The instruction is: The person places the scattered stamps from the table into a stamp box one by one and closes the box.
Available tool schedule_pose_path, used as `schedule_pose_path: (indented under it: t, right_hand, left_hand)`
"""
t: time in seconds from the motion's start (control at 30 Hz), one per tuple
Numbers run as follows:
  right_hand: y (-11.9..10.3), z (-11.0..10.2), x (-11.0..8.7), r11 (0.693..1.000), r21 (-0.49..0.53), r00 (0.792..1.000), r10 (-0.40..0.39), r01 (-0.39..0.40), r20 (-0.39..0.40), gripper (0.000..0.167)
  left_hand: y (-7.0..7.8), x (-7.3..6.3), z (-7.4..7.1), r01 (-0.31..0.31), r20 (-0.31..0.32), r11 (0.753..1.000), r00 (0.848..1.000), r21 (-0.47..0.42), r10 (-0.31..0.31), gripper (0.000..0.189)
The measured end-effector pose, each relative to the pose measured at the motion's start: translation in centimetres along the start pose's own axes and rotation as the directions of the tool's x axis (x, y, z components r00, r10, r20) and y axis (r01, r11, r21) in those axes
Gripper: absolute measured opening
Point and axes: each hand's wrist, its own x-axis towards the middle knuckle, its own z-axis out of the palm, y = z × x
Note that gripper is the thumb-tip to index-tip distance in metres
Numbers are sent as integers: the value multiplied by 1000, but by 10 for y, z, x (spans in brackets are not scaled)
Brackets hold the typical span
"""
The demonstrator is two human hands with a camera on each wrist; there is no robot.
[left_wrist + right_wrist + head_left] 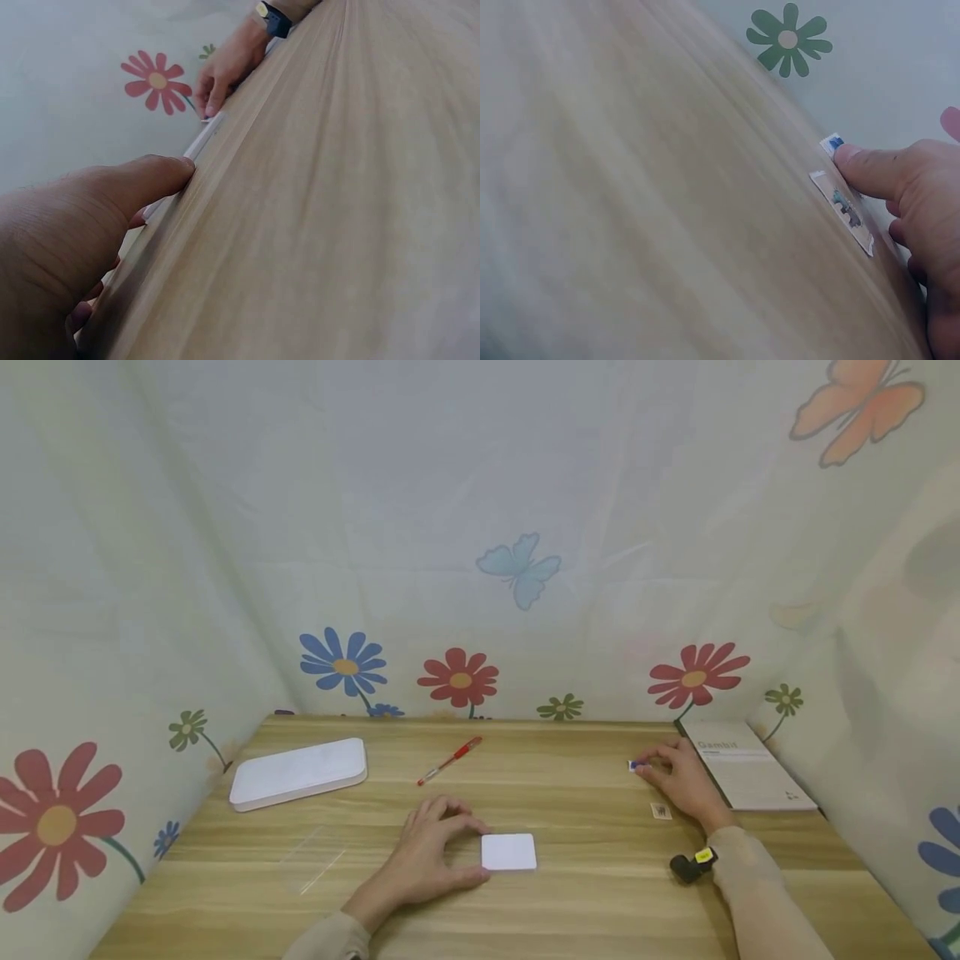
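Observation:
My left hand (431, 852) holds a small white rounded rectangular card (509, 852) flat at the table, thumb on its near left corner and forefinger on its far left corner. In the left wrist view the card (204, 139) shows edge-on beyond the thumb. Farther right, my right hand (678, 777) pinches a small stamp (633, 766) with a blue picture between thumb and fingers. That blue stamp (831, 142) is partly covered by the thumb in the right wrist view. A second stamp (661, 811), with a greyish picture, lies on the table just nearer than the right hand.
A long white case (300, 772) lies at the back left of the wooden table (585, 910). A red pen (450, 761) is at the back middle. Clear plastic (311, 860) lies left of my left hand. A notebook (750, 768) sits at the back right, beside my right hand.

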Motion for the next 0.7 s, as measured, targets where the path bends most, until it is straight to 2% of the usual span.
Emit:
schedule_pose_path:
  t: [0.17, 0.3, 0.53, 0.7]
  right_hand:
    - [2, 0, -1, 1000, 0, 1000, -20, 20, -2, 16]
    - [0, 0, -2, 1000, 19, 1000, 4, -3, -6, 18]
    - [-3, -4, -2, 993, 117, 996, 33, -24, -79, 17]
    - [-2, -5, -4, 986, 163, 994, 52, -35, -99, 20]
  left_hand:
    - [0, -1, 1, 1, 1, 1000, 1000, 3, -1, 53]
    - [-1, 0, 1, 3, 7, 1000, 1000, 5, -3, 53]
    - [-2, 1, 2, 10, 3, 1000, 1000, 2, -10, 53]
    - [-3, 1, 2, 12, 6, 1000, 1000, 3, -12, 53]
